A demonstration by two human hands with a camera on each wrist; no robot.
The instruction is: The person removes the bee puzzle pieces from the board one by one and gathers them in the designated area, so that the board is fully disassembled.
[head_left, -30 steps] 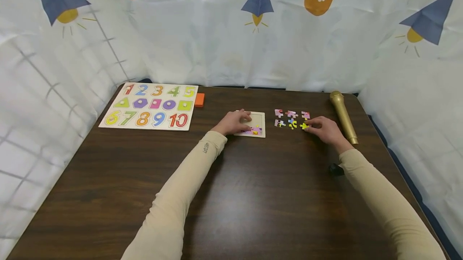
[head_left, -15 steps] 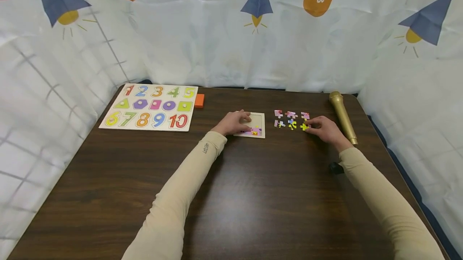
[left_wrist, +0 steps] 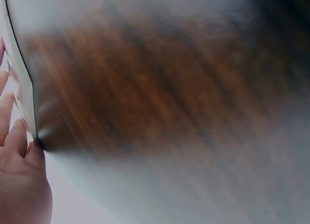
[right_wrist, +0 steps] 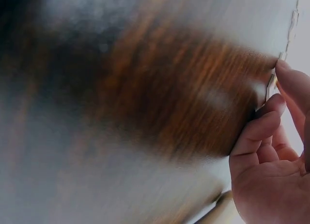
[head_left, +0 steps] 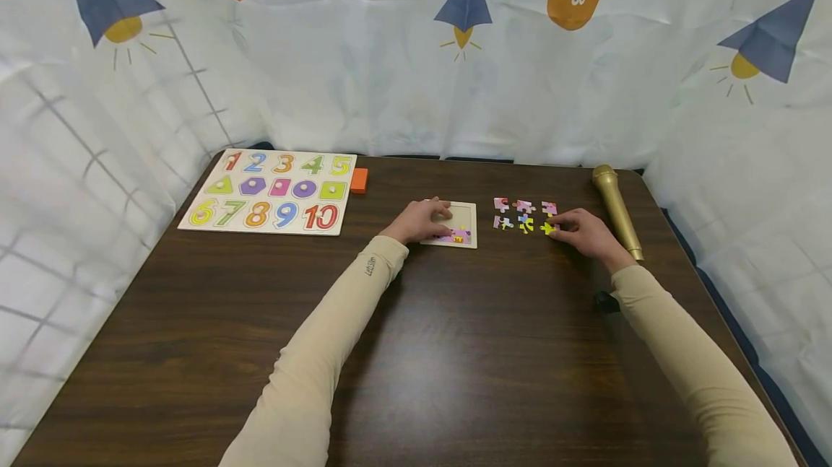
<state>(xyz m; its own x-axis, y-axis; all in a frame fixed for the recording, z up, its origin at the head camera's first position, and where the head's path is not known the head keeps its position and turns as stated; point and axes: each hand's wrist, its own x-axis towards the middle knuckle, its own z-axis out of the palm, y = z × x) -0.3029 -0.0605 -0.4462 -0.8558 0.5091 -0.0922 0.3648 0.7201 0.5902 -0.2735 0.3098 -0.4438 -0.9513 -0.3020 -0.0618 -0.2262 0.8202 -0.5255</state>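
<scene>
In the head view, my left hand [head_left: 419, 221] rests over the left side of a small puzzle tray [head_left: 472, 225], fingers spread across it. Purple and pink jigsaw pieces [head_left: 460, 236] lie along the tray's near edge. The left wrist view catches the tray [left_wrist: 26, 95] edge-on beside the fingers of my left hand [left_wrist: 19, 170]. To the right, my right hand [head_left: 585, 234] pinches a yellow puzzle piece [head_left: 547, 227] at the near right corner of two rows of loose pieces [head_left: 524, 205]. Thumb and fingers of the right hand [right_wrist: 271, 151] meet around its edge in the right wrist view.
A gold microphone [head_left: 617, 211] lies just right of the right hand. At the far left is a number and shape board [head_left: 266, 193], with an orange block [head_left: 359, 180] against its right edge. Printed white curtains [head_left: 390, 77] stand behind the dark wooden table [head_left: 455, 351].
</scene>
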